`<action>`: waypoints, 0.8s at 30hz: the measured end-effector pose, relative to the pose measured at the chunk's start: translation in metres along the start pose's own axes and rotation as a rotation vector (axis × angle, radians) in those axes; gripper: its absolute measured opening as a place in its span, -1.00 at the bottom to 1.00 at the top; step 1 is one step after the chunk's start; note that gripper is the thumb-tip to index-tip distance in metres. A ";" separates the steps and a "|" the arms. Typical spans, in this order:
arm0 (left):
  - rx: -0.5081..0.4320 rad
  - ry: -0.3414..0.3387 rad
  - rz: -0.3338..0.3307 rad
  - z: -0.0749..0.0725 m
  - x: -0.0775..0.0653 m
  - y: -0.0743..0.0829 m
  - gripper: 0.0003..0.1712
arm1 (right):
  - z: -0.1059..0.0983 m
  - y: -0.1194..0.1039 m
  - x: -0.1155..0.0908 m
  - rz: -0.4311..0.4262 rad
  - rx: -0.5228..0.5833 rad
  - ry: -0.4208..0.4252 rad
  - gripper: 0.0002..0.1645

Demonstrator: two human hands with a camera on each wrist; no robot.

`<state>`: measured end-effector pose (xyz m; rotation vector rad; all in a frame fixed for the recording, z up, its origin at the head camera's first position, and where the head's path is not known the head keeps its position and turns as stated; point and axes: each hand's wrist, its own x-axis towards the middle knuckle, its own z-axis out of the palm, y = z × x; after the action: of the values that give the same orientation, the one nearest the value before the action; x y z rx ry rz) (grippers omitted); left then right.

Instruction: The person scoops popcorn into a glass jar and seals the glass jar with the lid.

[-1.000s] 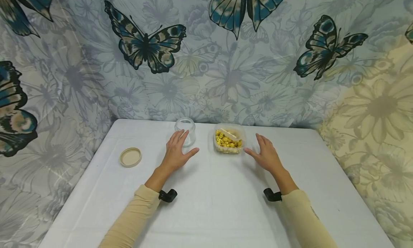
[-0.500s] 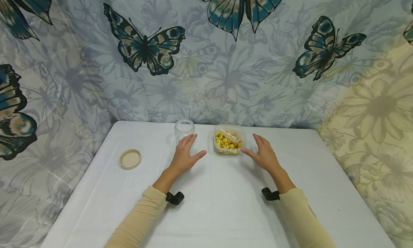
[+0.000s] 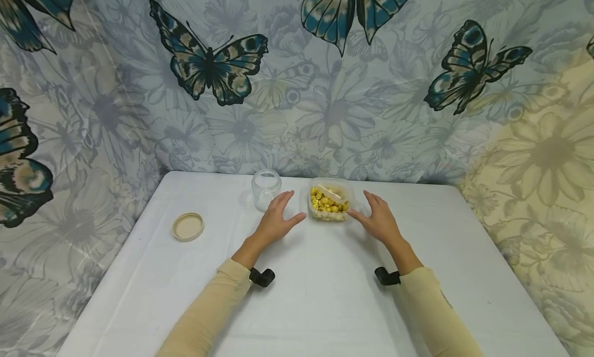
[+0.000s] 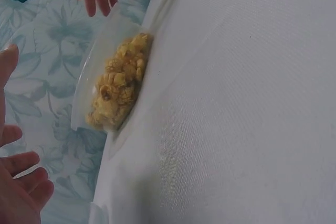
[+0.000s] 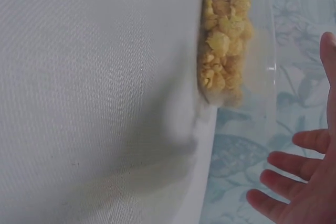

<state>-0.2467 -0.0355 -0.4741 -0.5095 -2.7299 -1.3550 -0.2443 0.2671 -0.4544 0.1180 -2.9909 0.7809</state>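
A clear plastic tub of yellow popcorn (image 3: pixel 328 200) stands near the table's back edge, a pale scoop-like piece (image 3: pixel 330 193) lying slanted on top. My left hand (image 3: pixel 276 223) hovers in front and to the left of the tub, fingers spread, holding nothing. To the tub's right, my right hand (image 3: pixel 380 220) is held with thumb and fingers apart, its thumb tip close to the tub's corner. Whether that thumb touches cannot be told; a gap shows in the right wrist view between the fingers (image 5: pixel 286 163) and the popcorn tub (image 5: pixel 226 45). Just beyond the left hand is an uncapped glass jar (image 3: pixel 266 189).
A round beige lid (image 3: pixel 187 227) lies on the left part of the white-covered table (image 3: pixel 315 305). Behind the table hangs a floral cloth with butterflies (image 3: pixel 334 109). Each wrist wears a black camera (image 3: pixel 262 277).
My left hand has moved right, away from in front of the jar and toward the popcorn tub. The right hand has shifted only slightly leftward. Jar, tub and lid stay put.
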 end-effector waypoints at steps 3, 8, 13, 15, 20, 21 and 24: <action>-0.002 -0.023 -0.012 0.003 0.003 0.001 -0.12 | 0.001 -0.001 0.001 0.005 0.006 -0.002 0.14; -0.004 -0.054 -0.024 0.007 0.008 -0.002 -0.12 | 0.001 -0.001 0.003 0.019 0.012 -0.015 0.09; -0.022 -0.073 -0.044 0.016 0.015 -0.008 -0.12 | 0.001 -0.001 0.004 0.027 0.015 -0.031 0.07; -0.045 -0.076 -0.045 0.020 0.017 -0.008 -0.12 | 0.002 -0.001 0.005 0.034 0.022 -0.034 0.06; -0.087 -0.078 -0.059 0.029 0.023 -0.007 -0.14 | 0.003 0.000 0.006 0.035 0.047 -0.029 0.01; -0.088 -0.080 -0.061 0.031 0.024 -0.007 -0.15 | 0.003 0.000 0.007 0.030 0.051 -0.027 -0.01; -0.090 -0.082 -0.063 0.035 0.026 -0.005 -0.15 | 0.005 0.001 0.008 0.012 0.065 -0.016 -0.06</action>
<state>-0.2695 -0.0040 -0.4948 -0.4995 -2.7815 -1.5105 -0.2521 0.2653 -0.4585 0.1092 -2.9850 0.8829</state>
